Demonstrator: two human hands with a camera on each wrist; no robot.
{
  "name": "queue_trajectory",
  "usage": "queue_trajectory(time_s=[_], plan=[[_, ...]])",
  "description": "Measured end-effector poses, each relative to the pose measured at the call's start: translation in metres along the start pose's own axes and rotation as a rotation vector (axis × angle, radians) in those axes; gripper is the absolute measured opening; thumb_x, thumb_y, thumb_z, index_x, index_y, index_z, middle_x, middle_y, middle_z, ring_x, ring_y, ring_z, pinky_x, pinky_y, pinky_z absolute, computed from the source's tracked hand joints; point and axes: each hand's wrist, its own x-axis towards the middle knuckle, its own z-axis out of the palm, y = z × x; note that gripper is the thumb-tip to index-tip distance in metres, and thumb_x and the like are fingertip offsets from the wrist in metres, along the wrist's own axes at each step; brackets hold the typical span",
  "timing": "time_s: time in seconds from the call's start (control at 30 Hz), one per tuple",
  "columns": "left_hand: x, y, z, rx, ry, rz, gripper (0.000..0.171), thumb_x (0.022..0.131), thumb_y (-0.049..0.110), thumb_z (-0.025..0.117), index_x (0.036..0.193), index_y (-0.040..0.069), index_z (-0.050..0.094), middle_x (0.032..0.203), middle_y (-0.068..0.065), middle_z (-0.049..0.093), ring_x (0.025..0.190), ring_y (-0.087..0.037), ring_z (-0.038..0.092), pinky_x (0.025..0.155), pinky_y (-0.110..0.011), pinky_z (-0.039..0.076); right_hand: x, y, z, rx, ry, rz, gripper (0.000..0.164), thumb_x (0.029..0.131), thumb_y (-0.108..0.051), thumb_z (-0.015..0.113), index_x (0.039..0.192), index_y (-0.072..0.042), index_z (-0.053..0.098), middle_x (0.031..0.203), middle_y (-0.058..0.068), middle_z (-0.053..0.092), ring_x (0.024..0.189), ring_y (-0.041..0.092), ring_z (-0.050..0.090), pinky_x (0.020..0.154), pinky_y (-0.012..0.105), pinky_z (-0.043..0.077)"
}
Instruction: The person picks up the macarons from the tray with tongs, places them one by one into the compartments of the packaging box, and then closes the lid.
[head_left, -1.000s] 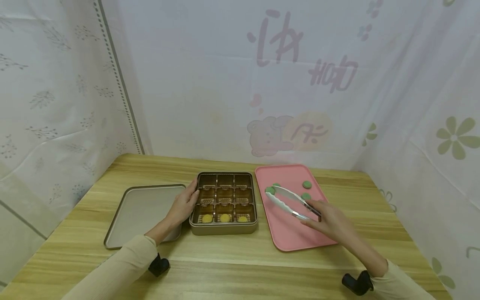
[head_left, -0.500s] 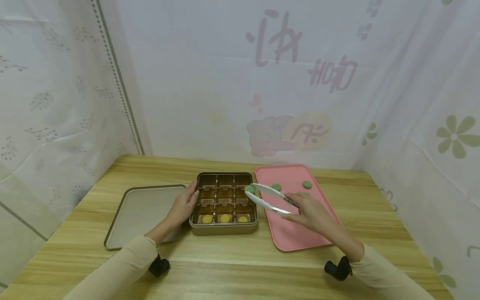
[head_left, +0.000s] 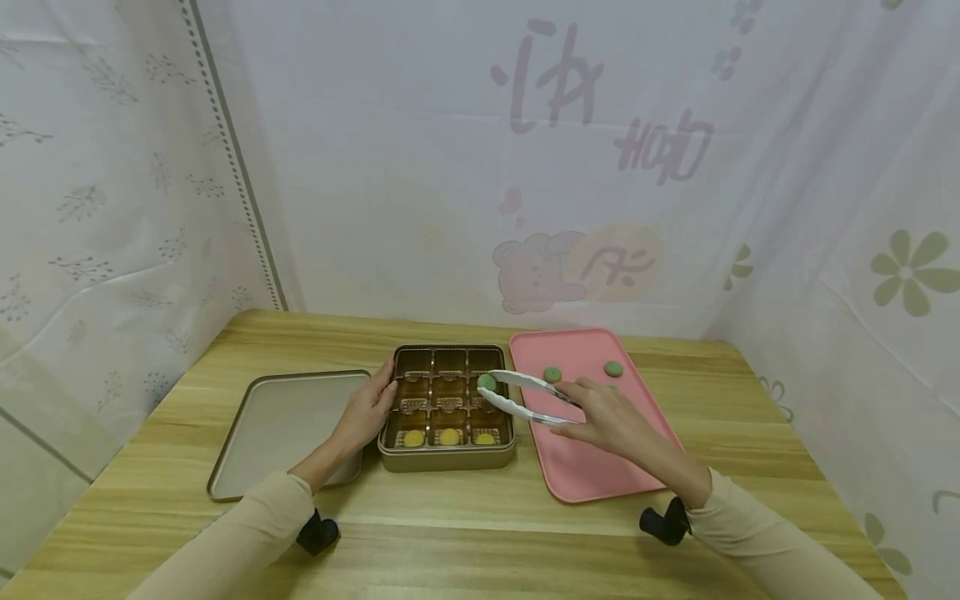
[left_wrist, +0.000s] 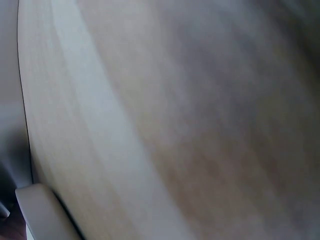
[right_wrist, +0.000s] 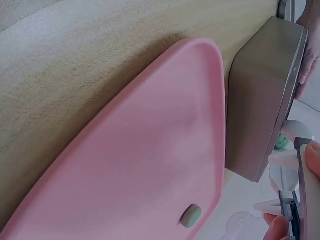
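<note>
My right hand (head_left: 615, 421) grips silver kitchen tongs (head_left: 525, 381), their tips around a round green cookie (head_left: 487, 382). The cookie is over the right-hand middle compartment of a gold-brown tin (head_left: 447, 460). Inside the tin a clear divider forms three rows of pockets; yellow cookies (head_left: 449, 437) sit in the front row. My left hand (head_left: 365, 414) rests against the tin's left side, fingers extended along the rim. In the right wrist view, the tongs (right_wrist: 285, 159) and a bit of green show beyond the tin's wall (right_wrist: 255, 105).
To the right of the tin lies a pink tray (head_left: 581, 467) with a few more green cookies (head_left: 613, 368), one partly behind the right hand. A flat metal lid (head_left: 277, 433) lies left of the tin, under the left forearm. A printed curtain (head_left: 375, 208) hangs behind the wooden table (head_left: 450, 542).
The right hand has moved left from the pink tray, carrying the green cookie in the tongs over to the tin. The left hand has stayed on the tin's side.
</note>
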Motion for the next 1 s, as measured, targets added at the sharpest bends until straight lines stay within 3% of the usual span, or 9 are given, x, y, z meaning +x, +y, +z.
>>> queue_trajectory(time_s=[0.27, 0.5, 0.67, 0.8, 1.0], plan=[[0.000, 0.000, 0.000, 0.007, 0.015, 0.005, 0.051, 0.103, 0.013, 0.035, 0.148, -0.004, 0.019, 0.152, -0.023, 0.021, 0.140, -0.038, 0.021, 0.112, -0.052, 0.023, 0.001, -0.002, -0.001, -0.003, -0.008, 0.012, 0.060, 0.079, -0.036, 0.076, 0.128, -0.007, 0.058, 0.099, 0.008, 0.063, 0.063, 0.008, 0.050, 0.053, 0.021, 0.042], [0.000, 0.000, 0.001, 0.007, 0.035, 0.016, 0.050, 0.103, 0.013, 0.036, 0.147, -0.005, 0.021, 0.151, -0.024, 0.023, 0.139, -0.039, 0.023, 0.112, -0.053, 0.023, 0.000, 0.000, 0.004, -0.015, 0.036, -0.025, 0.061, 0.077, -0.035, 0.077, 0.128, -0.007, 0.059, 0.094, 0.009, 0.064, 0.059, 0.008, 0.046, 0.051, 0.019, 0.040], [0.000, -0.001, 0.001, 0.013, 0.036, 0.025, 0.050, 0.103, 0.011, 0.036, 0.147, -0.005, 0.021, 0.151, -0.025, 0.024, 0.139, -0.039, 0.024, 0.112, -0.053, 0.024, -0.004, 0.001, 0.009, -0.016, 0.086, -0.048, 0.059, 0.076, -0.036, 0.077, 0.125, -0.008, 0.061, 0.097, 0.009, 0.066, 0.069, 0.013, 0.054, 0.062, 0.026, 0.043], [0.000, -0.001, 0.001, -0.005, 0.019, 0.018, 0.050, 0.103, 0.011, 0.036, 0.148, -0.004, 0.019, 0.152, -0.024, 0.023, 0.140, -0.038, 0.022, 0.112, -0.052, 0.023, -0.011, 0.003, 0.010, 0.028, 0.084, -0.020, 0.058, 0.076, -0.036, 0.078, 0.124, -0.009, 0.061, 0.099, 0.008, 0.065, 0.077, 0.014, 0.054, 0.065, 0.027, 0.042], [0.001, -0.001, 0.001, -0.011, 0.014, 0.009, 0.051, 0.103, 0.011, 0.035, 0.148, -0.003, 0.017, 0.152, -0.023, 0.022, 0.140, -0.037, 0.021, 0.113, -0.052, 0.023, -0.024, 0.015, 0.010, 0.099, 0.121, 0.010, 0.057, 0.075, -0.032, 0.079, 0.122, -0.006, 0.061, 0.089, 0.001, 0.058, 0.058, 0.002, 0.038, 0.049, 0.017, 0.036]])
